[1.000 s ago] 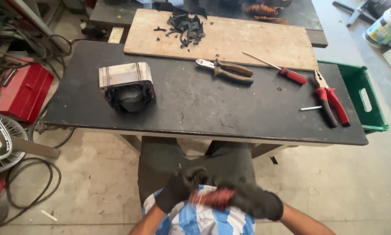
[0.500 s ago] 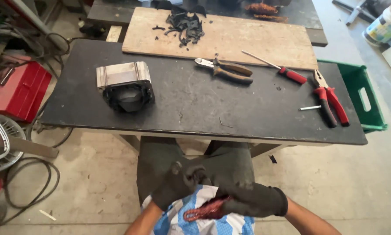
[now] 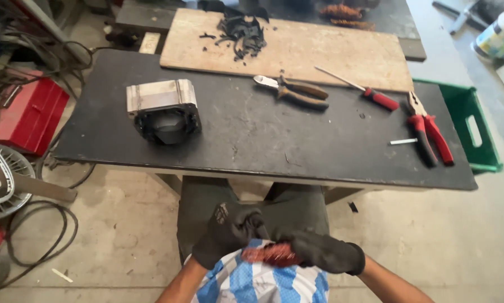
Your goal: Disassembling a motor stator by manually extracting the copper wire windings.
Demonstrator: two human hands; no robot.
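The reddish coil bundle (image 3: 271, 253) sits low over the person's lap, below the worktop's (image 3: 319, 163) near edge, pinched between both gloved hands. Half a second ago it hung slightly lower and more tilted; now it lies nearly level. The right hand (image 3: 325, 252) has its grip closed around one end, the left hand (image 3: 229, 233) closed on the other. On the worktop, the metal stator housing (image 3: 163, 109), brown-handled pliers (image 3: 294, 90) and red pliers (image 3: 429, 132) lie well apart, with bare surface between them.
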